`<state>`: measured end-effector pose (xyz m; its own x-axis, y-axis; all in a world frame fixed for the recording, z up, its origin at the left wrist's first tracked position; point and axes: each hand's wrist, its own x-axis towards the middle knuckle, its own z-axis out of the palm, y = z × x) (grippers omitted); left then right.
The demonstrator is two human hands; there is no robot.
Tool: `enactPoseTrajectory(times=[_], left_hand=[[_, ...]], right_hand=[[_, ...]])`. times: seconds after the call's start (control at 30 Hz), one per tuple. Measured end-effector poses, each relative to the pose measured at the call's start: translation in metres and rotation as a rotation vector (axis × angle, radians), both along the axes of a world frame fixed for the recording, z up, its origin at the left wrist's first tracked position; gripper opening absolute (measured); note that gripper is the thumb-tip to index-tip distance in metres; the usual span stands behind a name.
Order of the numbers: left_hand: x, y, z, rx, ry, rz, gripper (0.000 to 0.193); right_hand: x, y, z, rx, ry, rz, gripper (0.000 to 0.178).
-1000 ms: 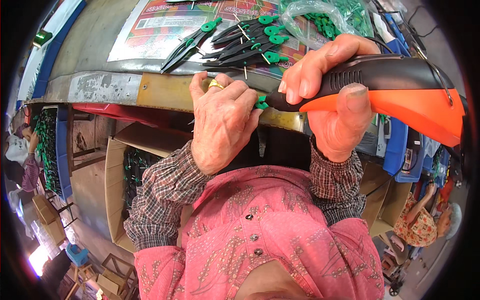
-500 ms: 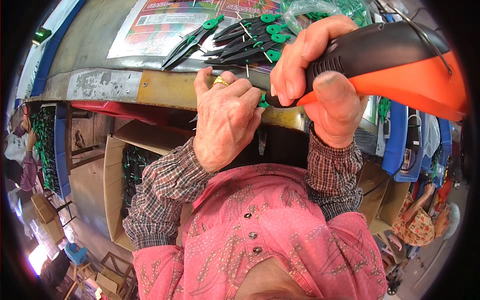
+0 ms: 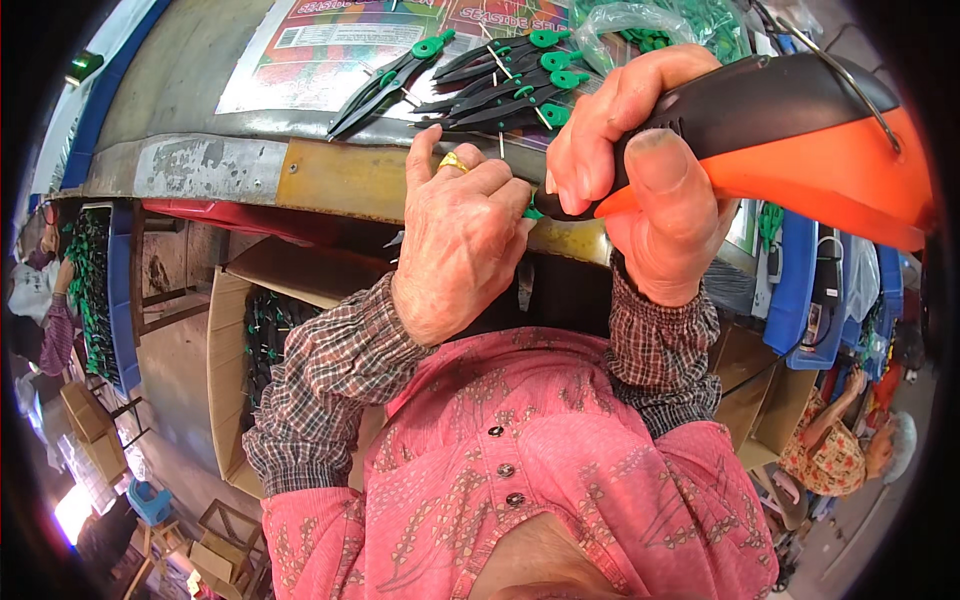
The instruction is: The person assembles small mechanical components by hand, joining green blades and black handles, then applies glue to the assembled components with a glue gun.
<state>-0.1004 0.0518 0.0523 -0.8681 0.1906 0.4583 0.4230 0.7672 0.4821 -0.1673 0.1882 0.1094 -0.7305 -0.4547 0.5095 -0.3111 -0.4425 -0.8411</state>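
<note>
My right hand (image 3: 665, 240) is wrapped round an orange-and-black power screwdriver (image 3: 800, 150), its narrow nose pointing left. That nose meets a small green end (image 3: 533, 211) of a piece gripped in my left hand (image 3: 455, 240). My fingers cover most of the piece; it looks like the black, green-ended ones on the bench. The left forefinger sticks up and a yellow ring sits on one finger. Beyond my hands lie several black two-legged pieces (image 3: 500, 95) with green round ends and thin white sticks. Another such piece (image 3: 385, 85) lies apart to their left.
A worn bench edge (image 3: 330, 178) runs in front of me. At the back right is a clear bag (image 3: 690, 25) of green parts. Blue bins (image 3: 795, 270) stand at right. Below the bench, an open carton (image 3: 228, 370) holds black pieces. Other people are at both sides.
Both hands have shifted only slightly, the left one a little to the right. The screwdriver's nose stays at the green end, and the grips are the same.
</note>
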Motion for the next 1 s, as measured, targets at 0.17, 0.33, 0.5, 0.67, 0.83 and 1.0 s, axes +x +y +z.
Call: enactPoseTrajectory(times=[0.17, 0.33, 0.5, 0.67, 0.83, 1.0], left_hand=[[0.000, 0.002, 0.001, -0.016, 0.022, 0.005, 0.018], [0.001, 0.003, 0.001, -0.055, 0.040, 0.010, 0.018], [0.004, 0.003, -0.002, -0.107, 0.071, 0.043, 0.019], [0.004, -0.004, 0.010, -0.174, 0.067, 0.053, 0.018], [-0.025, -0.018, 0.034, -0.163, 0.160, 0.125, 0.017], [-0.073, -0.023, 0.031, -0.202, 0.195, 0.158, 0.015]], right_hand=[[0.001, 0.003, 0.002, 0.006, -0.009, 0.009, 0.037], [0.004, 0.004, 0.001, -0.008, 0.005, -0.036, 0.038], [0.009, 0.010, -0.001, 0.006, 0.063, -0.043, 0.043], [0.014, 0.023, 0.014, -0.224, -0.011, 0.091, 0.049], [0.016, 0.034, 0.017, -0.179, 0.022, -0.036, 0.049], [0.015, 0.042, 0.010, -0.087, 0.019, -0.086, 0.045]])
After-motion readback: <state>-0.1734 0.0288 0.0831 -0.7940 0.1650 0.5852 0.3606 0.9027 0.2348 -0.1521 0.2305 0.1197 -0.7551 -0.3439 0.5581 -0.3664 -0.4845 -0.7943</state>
